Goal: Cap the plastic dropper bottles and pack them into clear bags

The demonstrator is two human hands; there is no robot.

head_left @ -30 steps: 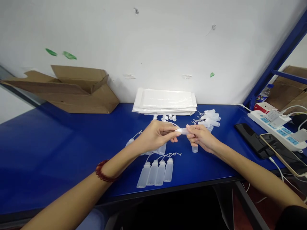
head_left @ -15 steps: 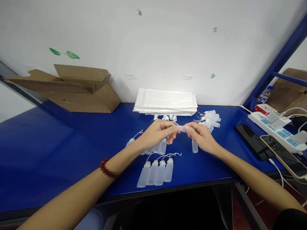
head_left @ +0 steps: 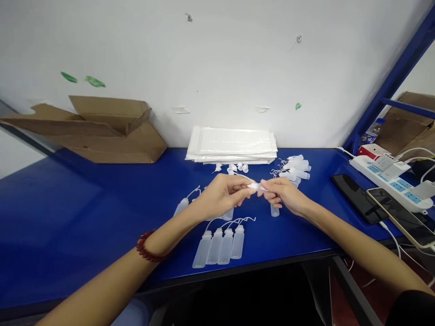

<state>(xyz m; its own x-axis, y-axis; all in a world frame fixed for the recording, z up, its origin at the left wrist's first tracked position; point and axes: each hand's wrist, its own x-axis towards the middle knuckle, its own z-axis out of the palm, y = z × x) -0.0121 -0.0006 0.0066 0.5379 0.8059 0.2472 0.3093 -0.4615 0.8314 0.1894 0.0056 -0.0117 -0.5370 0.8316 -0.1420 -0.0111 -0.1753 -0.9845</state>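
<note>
Over the middle of the blue table, my left hand (head_left: 226,194) pinches a white nozzle cap (head_left: 252,185). The fingers of my right hand (head_left: 285,192) are closed round a small translucent plastic squeeze bottle (head_left: 262,188), which lies sideways and meets the cap end to end. Much of that bottle is hidden by my fingers. Below my hands, a row of capped bottles (head_left: 224,246) with thin bent spouts lies near the table's front edge. A second group, with a bottle (head_left: 181,206) at its left, is partly covered by my left arm. Another bottle (head_left: 275,210) lies below my right hand.
Loose white caps (head_left: 245,168) lie before a stack of white packets (head_left: 236,142). More bottles (head_left: 301,174) are heaped at the right. An open cardboard box (head_left: 136,145) stands at the left. Two phones (head_left: 360,199) and a power strip (head_left: 394,183) with cables occupy the right side.
The held bottle and cap have come slightly lower, and more of the white cap shows between my fingers. My right-hand fingers have shifted around the bottle. The camera view has moved slightly.
</note>
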